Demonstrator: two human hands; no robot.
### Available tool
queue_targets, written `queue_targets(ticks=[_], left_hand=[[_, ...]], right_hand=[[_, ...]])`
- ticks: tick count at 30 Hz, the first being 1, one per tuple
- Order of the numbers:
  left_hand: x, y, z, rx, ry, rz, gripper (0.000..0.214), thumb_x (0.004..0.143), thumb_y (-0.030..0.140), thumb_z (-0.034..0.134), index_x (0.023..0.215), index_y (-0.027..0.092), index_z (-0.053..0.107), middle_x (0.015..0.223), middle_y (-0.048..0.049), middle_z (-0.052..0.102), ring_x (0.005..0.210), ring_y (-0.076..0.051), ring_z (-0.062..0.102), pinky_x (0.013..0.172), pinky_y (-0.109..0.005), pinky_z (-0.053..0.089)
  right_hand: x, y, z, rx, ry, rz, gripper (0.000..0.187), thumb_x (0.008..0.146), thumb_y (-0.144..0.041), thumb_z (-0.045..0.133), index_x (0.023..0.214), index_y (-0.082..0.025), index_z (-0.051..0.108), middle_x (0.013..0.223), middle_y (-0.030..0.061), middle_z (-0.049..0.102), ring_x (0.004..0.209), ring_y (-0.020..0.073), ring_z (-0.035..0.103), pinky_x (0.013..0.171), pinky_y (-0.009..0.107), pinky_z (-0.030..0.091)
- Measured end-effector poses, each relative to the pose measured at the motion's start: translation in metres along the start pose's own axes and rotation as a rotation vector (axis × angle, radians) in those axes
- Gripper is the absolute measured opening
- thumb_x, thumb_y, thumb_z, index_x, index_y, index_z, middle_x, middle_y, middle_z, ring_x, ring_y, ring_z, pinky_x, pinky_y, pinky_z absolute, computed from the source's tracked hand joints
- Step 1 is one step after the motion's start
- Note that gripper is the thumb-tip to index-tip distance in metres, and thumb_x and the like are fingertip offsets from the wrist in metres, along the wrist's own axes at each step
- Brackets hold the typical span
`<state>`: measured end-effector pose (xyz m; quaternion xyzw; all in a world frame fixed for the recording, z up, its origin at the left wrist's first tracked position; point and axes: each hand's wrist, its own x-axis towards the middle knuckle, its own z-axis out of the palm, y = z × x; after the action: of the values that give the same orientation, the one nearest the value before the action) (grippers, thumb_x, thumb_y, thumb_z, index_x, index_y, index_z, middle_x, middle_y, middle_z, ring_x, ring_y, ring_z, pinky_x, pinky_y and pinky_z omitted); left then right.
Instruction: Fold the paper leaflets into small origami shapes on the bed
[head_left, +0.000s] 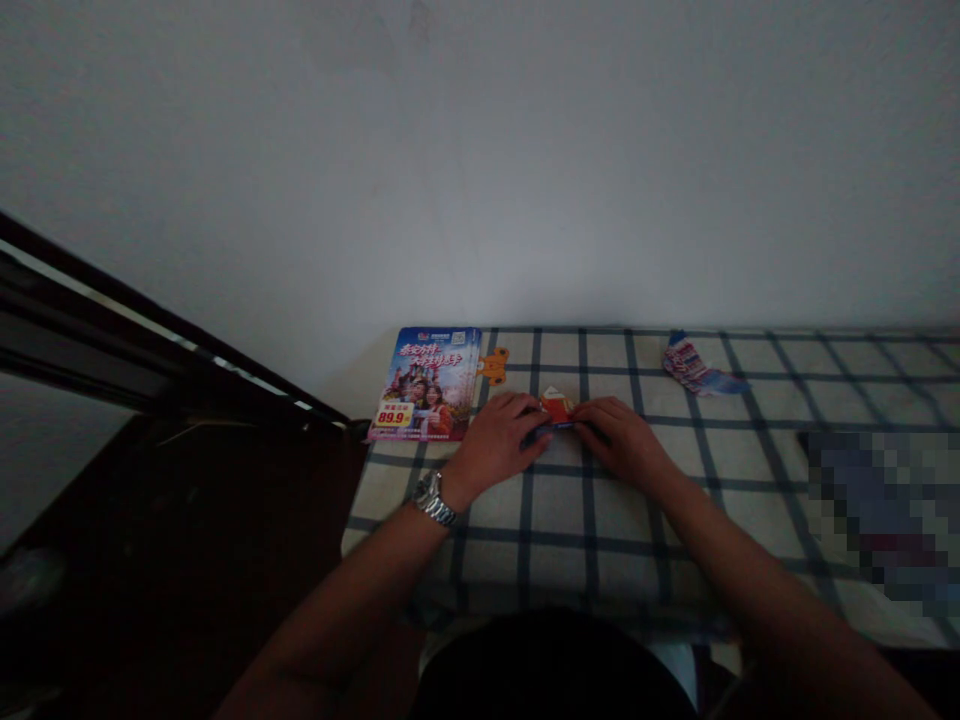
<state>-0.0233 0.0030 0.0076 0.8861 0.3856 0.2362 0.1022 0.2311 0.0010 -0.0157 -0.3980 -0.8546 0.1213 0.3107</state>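
Observation:
A small piece of folded printed paper [556,408], red and yellow with a white tip and a blue lower edge, lies on the checked cloth between my hands. My left hand [504,440], with a metal watch on the wrist, pinches its left side; the fingertips partly cover it. On the paper's right side, the fingers of my right hand [621,438] are closed on the edge. Just beyond my left hand is a flat orange bear-shaped piece [493,366]. A stack of printed flyers [427,385] with an "89.9" label lies to the left of that hand.
The white and blue checked cloth [517,530] covers a table against a pale wall [480,170]. At the back right lies a torn, crumpled printed paper [697,372]. A blurred-out dark item [885,510] is at the right. Dark furniture [150,330] stands on the left.

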Motion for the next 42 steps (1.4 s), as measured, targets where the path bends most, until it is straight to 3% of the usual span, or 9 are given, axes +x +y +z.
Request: queue_targets(ticks=[15, 27, 30, 35, 42], left_hand=[[0.008, -0.001, 0.009, 0.064, 0.006, -0.079, 0.029, 0.106, 0.03, 0.057, 0.134, 0.022, 0.061, 0.116, -0.0061, 0.066, 0.108, -0.024, 0.062, 0.098, -0.042, 0.052], [0.007, 0.0, 0.008, 0.064, 0.006, -0.057, 0.024, 0.105, 0.027, 0.056, 0.126, 0.026, 0.068, 0.121, -0.0063, 0.064, 0.111, -0.024, 0.06, 0.097, -0.044, 0.053], [0.006, -0.001, 0.011, 0.053, 0.013, -0.043, 0.022, 0.104, 0.026, 0.057, 0.123, 0.025, 0.069, 0.126, -0.0064, 0.066, 0.116, -0.025, 0.06, 0.102, -0.045, 0.052], [0.005, -0.004, 0.012, -0.009, 0.006, 0.032, 0.031, 0.105, 0.028, 0.058, 0.135, 0.022, 0.064, 0.14, -0.0061, 0.065, 0.131, -0.024, 0.057, 0.114, -0.046, 0.045], [0.003, 0.004, 0.0, 0.032, -0.018, 0.054, 0.032, 0.104, 0.036, 0.058, 0.133, 0.024, 0.067, 0.133, -0.0062, 0.068, 0.123, -0.026, 0.059, 0.113, -0.049, 0.044]], right_hand=[[0.013, -0.004, 0.004, 0.024, 0.016, 0.209, 0.013, 0.1, -0.027, 0.061, 0.111, -0.023, 0.068, 0.103, 0.0087, 0.07, 0.1, 0.0276, 0.067, 0.09, 0.044, 0.055], [0.014, 0.0, 0.01, -0.128, 0.05, 0.141, 0.018, 0.098, -0.027, 0.063, 0.113, -0.024, 0.072, 0.107, 0.0111, 0.067, 0.098, 0.03, 0.062, 0.087, 0.049, 0.056], [0.014, -0.001, 0.009, -0.15, 0.052, 0.138, 0.018, 0.098, -0.028, 0.063, 0.114, -0.025, 0.073, 0.108, 0.0108, 0.066, 0.099, 0.0302, 0.061, 0.087, 0.049, 0.055], [0.015, 0.0, 0.008, -0.191, 0.038, 0.147, 0.017, 0.098, -0.028, 0.065, 0.112, -0.024, 0.073, 0.107, 0.0107, 0.067, 0.098, 0.0303, 0.061, 0.087, 0.048, 0.054], [0.015, 0.003, -0.004, -0.205, 0.054, 0.126, 0.021, 0.1, -0.031, 0.062, 0.117, -0.024, 0.071, 0.119, 0.0119, 0.069, 0.11, 0.033, 0.063, 0.095, 0.053, 0.053]])
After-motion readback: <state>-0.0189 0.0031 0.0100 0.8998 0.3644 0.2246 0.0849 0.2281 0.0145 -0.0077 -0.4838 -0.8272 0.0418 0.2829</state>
